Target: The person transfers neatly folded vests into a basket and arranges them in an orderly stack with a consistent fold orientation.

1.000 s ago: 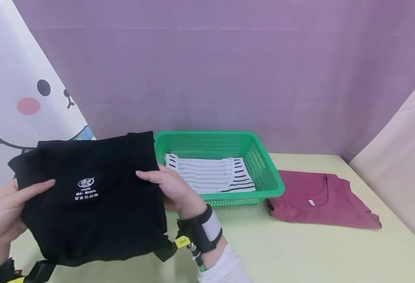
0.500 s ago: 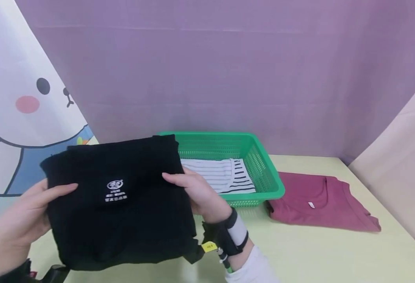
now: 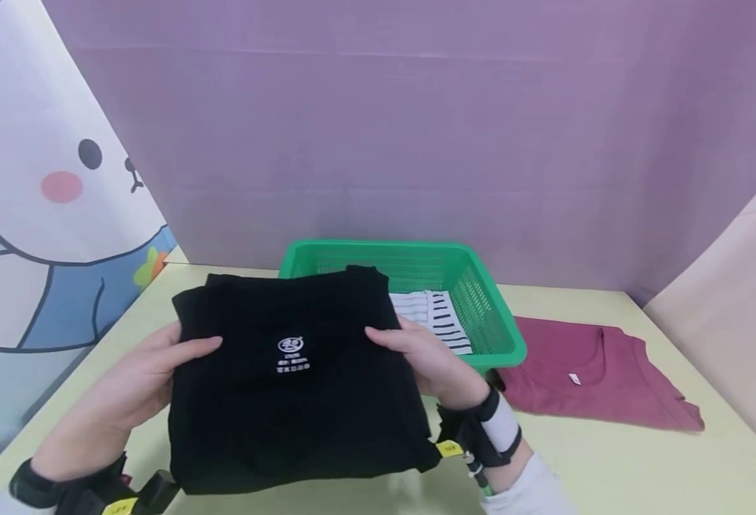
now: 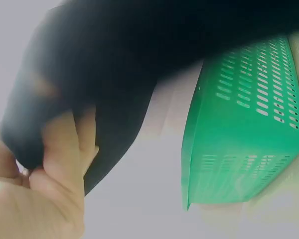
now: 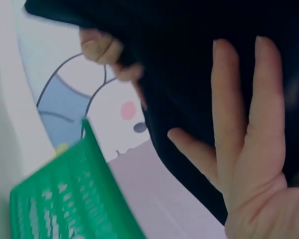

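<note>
A folded black shirt (image 3: 300,422) with a white printed neck label is held up in front of the basket, label side facing me. My left hand (image 3: 142,375) grips its left side, thumb on top and the other fingers behind. On the right side my right hand (image 3: 432,357) pinches it the same way. Seen from the right wrist, the fingers (image 5: 226,99) of that hand lie spread and straight along the shirt's underside. The shirt overlaps the near left part of a green plastic basket (image 3: 513,350), where a folded striped garment (image 3: 445,322) lies partly hidden.
A folded maroon top (image 3: 596,386) lies on the pale yellow table (image 3: 616,465) right of the basket. Behind the table hangs a purple cloth (image 3: 416,129). A cartoon-printed panel (image 3: 49,286) stands along the left side.
Both hands have carried the black shirt to the right and slightly down, so it now covers more of the basket and the striped garment. The maroon top stays where it was.
</note>
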A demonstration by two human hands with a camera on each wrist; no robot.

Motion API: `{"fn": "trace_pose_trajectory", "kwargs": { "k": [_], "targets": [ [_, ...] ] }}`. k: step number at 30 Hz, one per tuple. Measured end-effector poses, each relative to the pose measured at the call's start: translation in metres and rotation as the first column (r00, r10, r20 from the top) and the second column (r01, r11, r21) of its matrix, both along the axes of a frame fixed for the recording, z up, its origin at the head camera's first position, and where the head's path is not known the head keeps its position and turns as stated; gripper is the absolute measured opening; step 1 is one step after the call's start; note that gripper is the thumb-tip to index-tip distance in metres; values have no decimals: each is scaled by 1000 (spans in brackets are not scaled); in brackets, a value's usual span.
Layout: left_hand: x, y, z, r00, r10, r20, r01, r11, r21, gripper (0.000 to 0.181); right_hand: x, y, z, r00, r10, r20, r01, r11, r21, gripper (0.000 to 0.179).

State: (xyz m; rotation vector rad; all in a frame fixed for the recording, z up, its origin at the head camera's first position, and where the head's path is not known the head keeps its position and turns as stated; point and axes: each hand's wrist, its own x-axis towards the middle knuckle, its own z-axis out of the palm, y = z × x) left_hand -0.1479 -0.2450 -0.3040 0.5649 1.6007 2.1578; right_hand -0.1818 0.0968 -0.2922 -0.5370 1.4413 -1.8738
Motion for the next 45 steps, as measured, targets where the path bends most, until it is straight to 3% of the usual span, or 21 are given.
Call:
{"fn": "trace_pose_trajectory", "kwargs": {
  "k": [5,10,13,20,26,34,39,45],
  "targets": [
    [-2,12,4,1000,-19,-16,16,991,-135,30,0,18,-4,1000,8,-2,-8,1000,26,51],
    [-9,29,10,999,6,-32,-12,983,-185,26,-2,29,2,989,-148,16,144,977,158,63],
    [-13,41,13,998,37,-54,-47,979,-197,28,-5,37,6,977,-210,39,201,966,162,54],
    [-26,67,16,993,99,-72,-112,969,-219,34,-12,54,6,972,-203,116,198,979,53,28],
    [-36,81,13,992,107,-62,-117,973,-200,41,-16,68,7,966,-224,128,219,974,51,27],
    [-41,89,3,992,123,-27,-126,966,-224,35,-21,79,0,968,-181,172,173,983,61,21],
    [-42,95,2,990,131,-50,-139,958,-250,39,-23,85,-2,973,-171,157,162,984,69,19],
    [-50,108,0,988,130,-88,-149,950,-273,42,-23,97,-3,966,-163,201,153,986,61,21]
  ]
}}
